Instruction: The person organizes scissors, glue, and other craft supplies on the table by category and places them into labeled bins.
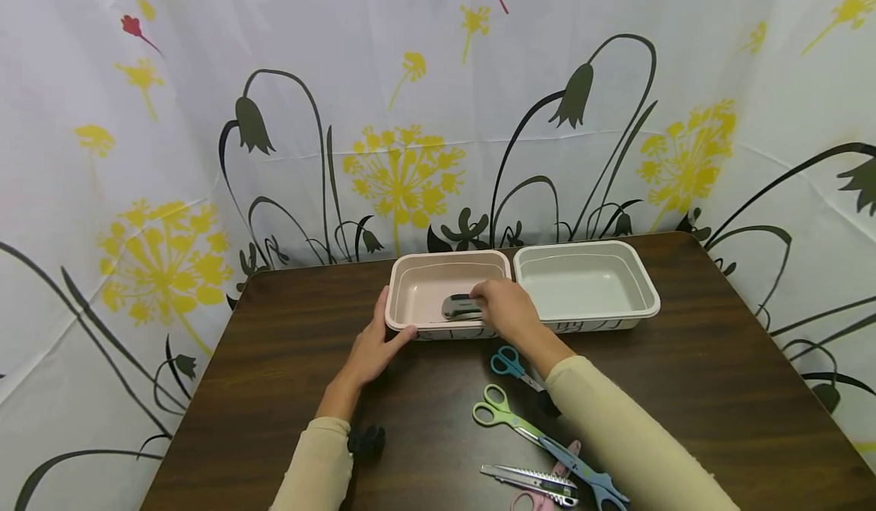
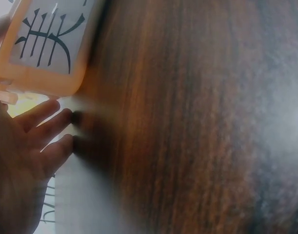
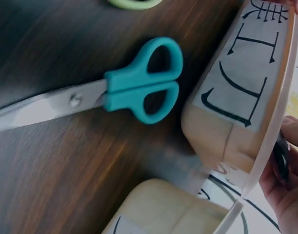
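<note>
- A pale cloth (image 1: 404, 47) printed with yellow, red and dark green flowers hung behind a dark wood-grain desk (image 1: 274, 389).
- At the left, a person's left hand (image 1: 369, 347) reached up from a cream sleeve (image 1: 318, 458); its grip was spread, the thumb against the front edge of a pink bin (image 1: 424, 290) and the fingers along its left side. The left-wrist view showed three of its fingers apart from one another.
- The pink bin stood at the back of the desk, with a white label of black strokes on its front.
- Inside the bin's walls, toward the right, was a grey-and-black hand tool (image 1: 457, 306); its exact kind was hard to tell, as was whether it touched the bin floor.
- The right hand (image 1: 509, 309) reached in over the bin's front right rim, its grip pinching the tool's right end between thumb and fingers.
- In front of the bins lay teal-handled scissors (image 3: 114, 90); nearer the person were green scissors (image 1: 509, 418).
- Blue scissors (image 1: 575, 464) reached from the green pair's tips toward the lower right, across pink scissors (image 1: 543, 502) partly covered by a silver snap-blade knife (image 1: 530, 480).
- Farthest right, just beside the pink bin, stood a white bin (image 1: 588, 287).
</note>
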Available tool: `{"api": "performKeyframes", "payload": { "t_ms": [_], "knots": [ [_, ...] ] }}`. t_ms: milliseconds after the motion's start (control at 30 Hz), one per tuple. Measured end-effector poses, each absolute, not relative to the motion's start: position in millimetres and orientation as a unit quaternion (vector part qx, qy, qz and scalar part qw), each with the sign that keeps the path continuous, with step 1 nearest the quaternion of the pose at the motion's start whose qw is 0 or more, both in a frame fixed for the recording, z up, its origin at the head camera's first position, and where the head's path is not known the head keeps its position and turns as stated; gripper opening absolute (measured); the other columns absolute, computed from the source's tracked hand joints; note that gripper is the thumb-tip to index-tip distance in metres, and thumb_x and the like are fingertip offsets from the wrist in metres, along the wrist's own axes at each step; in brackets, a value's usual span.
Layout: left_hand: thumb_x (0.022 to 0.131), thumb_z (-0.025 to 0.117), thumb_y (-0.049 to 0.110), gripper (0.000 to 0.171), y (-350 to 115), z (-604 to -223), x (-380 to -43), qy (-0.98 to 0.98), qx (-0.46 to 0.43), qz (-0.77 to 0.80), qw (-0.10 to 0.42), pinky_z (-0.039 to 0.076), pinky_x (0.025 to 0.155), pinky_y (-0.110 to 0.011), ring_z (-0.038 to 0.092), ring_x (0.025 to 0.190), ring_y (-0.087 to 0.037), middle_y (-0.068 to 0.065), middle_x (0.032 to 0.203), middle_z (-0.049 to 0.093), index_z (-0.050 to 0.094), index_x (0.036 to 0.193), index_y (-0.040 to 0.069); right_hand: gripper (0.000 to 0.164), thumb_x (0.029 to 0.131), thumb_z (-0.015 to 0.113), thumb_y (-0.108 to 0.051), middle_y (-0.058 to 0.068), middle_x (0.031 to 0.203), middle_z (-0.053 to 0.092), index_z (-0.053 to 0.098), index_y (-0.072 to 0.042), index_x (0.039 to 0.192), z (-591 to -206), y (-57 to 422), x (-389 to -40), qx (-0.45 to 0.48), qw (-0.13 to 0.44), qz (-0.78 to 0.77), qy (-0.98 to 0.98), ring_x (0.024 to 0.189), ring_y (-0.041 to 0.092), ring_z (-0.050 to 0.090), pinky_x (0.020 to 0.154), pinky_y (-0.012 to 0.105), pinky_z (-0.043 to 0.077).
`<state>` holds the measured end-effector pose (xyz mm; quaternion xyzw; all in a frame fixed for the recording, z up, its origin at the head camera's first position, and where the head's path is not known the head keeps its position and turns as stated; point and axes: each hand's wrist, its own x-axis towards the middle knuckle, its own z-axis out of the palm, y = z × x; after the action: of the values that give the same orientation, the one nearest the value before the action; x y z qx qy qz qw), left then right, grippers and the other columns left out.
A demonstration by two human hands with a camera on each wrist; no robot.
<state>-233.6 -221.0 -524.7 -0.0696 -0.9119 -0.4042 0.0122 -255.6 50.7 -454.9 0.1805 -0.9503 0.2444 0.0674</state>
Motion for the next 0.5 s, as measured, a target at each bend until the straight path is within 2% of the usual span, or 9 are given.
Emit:
{"api": "performKeyframes", "payload": {
  "t_ms": [167,333,400,500],
  "knots": [
    [0.089,0.063,0.057,0.095,-221.7,-524.5,-232.9,-0.913,-0.070,-0.401,0.007,0.035,0.099,-0.061,0.047,0.129,-0.041,-0.016,0.151,0.040,0.001,0.158,0.037,0.020,0.098,0.059,-0.015,0.004,0.103,0.072,0.076,-0.009,0.108,-457.6,41.7,-262.2,0.203,0.008,0.261,-0.944,0.091,0.021,0.065,0.082,0.040,0.050],
    [0.089,0.062,0.058,0.095,-222.2,-524.9,-232.4,-0.914,-0.069,-0.400,0.006,0.035,0.100,-0.061,0.046,0.129,-0.041,-0.016,0.151,0.040,0.000,0.157,0.038,0.031,0.102,0.053,-0.031,0.000,0.079,0.063,0.070,-0.012,0.085,-461.1,37.9,-264.2,0.251,-0.053,0.246,-0.935,0.076,0.018,0.056,0.076,0.038,0.045],
    [0.089,0.062,0.058,0.095,-222.3,-524.7,-232.5,-0.913,-0.069,-0.402,0.007,0.035,0.100,-0.061,0.046,0.129,-0.041,-0.015,0.151,0.040,0.000,0.157,0.038,0.037,0.103,0.050,-0.035,0.000,0.073,0.057,0.063,-0.014,0.076,-462.0,37.5,-265.0,0.261,-0.065,0.232,-0.935,0.073,0.019,0.053,0.074,0.038,0.044],
    [0.089,0.062,0.059,0.094,-222.5,-524.8,-232.5,-0.912,-0.070,-0.404,0.007,0.035,0.100,-0.061,0.046,0.129,-0.041,-0.015,0.152,0.039,0.000,0.158,0.037,0.042,0.104,0.046,-0.040,-0.001,0.072,0.054,0.056,-0.016,0.070,-462.6,37.3,-266.7,0.267,-0.070,0.213,-0.937,0.073,0.018,0.053,0.075,0.038,0.044]
  ]
}}
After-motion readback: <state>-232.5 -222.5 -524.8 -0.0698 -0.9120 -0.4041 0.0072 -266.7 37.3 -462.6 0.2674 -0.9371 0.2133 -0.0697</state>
